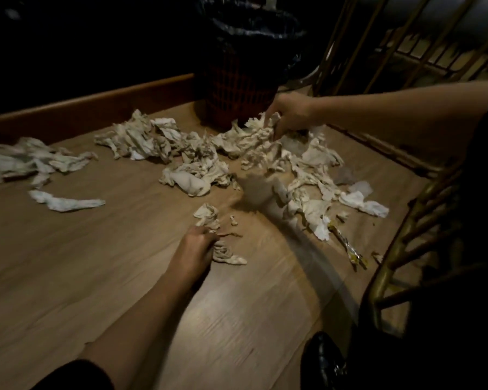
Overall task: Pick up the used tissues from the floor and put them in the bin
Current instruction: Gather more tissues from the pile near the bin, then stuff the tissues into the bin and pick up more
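Observation:
Several crumpled white tissues (197,161) lie scattered across the wooden floor (102,277). A dark red mesh bin (237,88) with a black liner stands at the back, just beyond the pile. My right hand (289,115) reaches in from the right and grips a bunch of tissues (258,130) at the foot of the bin. My left hand (196,244) is low on the floor nearer to me, its fingers closed on a small crumpled tissue (226,253). Another small wad (207,216) lies just beyond that hand.
Gold-coloured chair frames stand at the right (400,249) and behind the bin (378,52). A wooden skirting board (82,111) runs along the back left. A foil wrapper (350,249) lies near the right chair. A black shoe (324,361) shows at the bottom.

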Available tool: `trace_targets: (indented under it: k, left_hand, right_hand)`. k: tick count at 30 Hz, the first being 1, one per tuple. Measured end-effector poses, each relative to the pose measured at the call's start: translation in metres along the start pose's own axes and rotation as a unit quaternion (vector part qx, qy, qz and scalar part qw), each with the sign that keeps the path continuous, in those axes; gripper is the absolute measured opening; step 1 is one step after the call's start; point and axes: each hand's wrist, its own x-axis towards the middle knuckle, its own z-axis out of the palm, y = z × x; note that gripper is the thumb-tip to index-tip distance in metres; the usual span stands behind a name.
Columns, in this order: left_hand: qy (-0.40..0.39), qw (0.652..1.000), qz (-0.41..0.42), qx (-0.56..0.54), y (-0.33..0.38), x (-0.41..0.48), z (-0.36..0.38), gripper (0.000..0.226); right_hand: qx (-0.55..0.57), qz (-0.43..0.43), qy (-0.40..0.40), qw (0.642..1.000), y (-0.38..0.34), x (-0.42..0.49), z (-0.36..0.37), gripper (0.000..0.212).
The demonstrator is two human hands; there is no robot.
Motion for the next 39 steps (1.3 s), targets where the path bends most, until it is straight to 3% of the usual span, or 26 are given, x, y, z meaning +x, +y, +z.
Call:
trace_targets:
  k: [4, 9, 12, 16, 20, 24, 29, 35, 39]
  left_hand:
    - [0.070, 0.992, -0.108, -0.013, 0.000, 0.031, -0.026, 0.025]
    - [0.015, 0.970, -0.241, 0.003, 0.022, 0.072, -0.010, 0.030]
    - [-0.009, 0.972, -0.235, -0.009, 0.043, 0.083, 0.023, 0.047]
    - [0.001, 0.988, -0.142, 0.064, 0.053, 0.088, 0.059, 0.023]
    - [0.016, 0.992, -0.102, 0.079, 0.045, 0.102, 0.058, 0.022]
    - [-0.003, 0.993, -0.115, -0.011, 0.038, 0.131, 0.029, 0.022]
    - [0.090, 0.990, -0.103, -0.028, 0.040, 0.207, -0.044, 0.023]
    - [0.188, 0.980, -0.058, -0.041, 0.105, 0.358, -0.188, 0.012]
    - [0.179, 0.974, -0.109, -0.091, 0.158, 0.443, -0.258, 0.012]
  right_hand:
    - [-0.053, 0.006, -0.045, 0.998, 0.010, -0.006, -0.031, 0.042]
    - [-0.029, 0.045, -0.010, 0.999, 0.055, 0.000, 0.007, 0.033]
    - [0.079, 0.125, 0.012, 0.989, 0.087, -0.006, 0.087, 0.031]
    - [0.135, 0.225, -0.066, 0.963, 0.108, -0.038, 0.193, 0.053]
    - [0.164, 0.223, 0.081, 0.957, 0.099, -0.037, 0.226, 0.041]
    - [0.265, 0.231, 0.154, 0.923, 0.086, -0.016, 0.225, 0.043]
    - [0.359, 0.158, 0.244, 0.887, 0.083, 0.036, 0.139, 0.036]
    - [0.366, -0.011, 0.329, 0.871, 0.084, 0.121, -0.074, 0.039]
    - [0.430, 0.011, 0.296, 0.853, 0.087, 0.171, -0.176, 0.019]
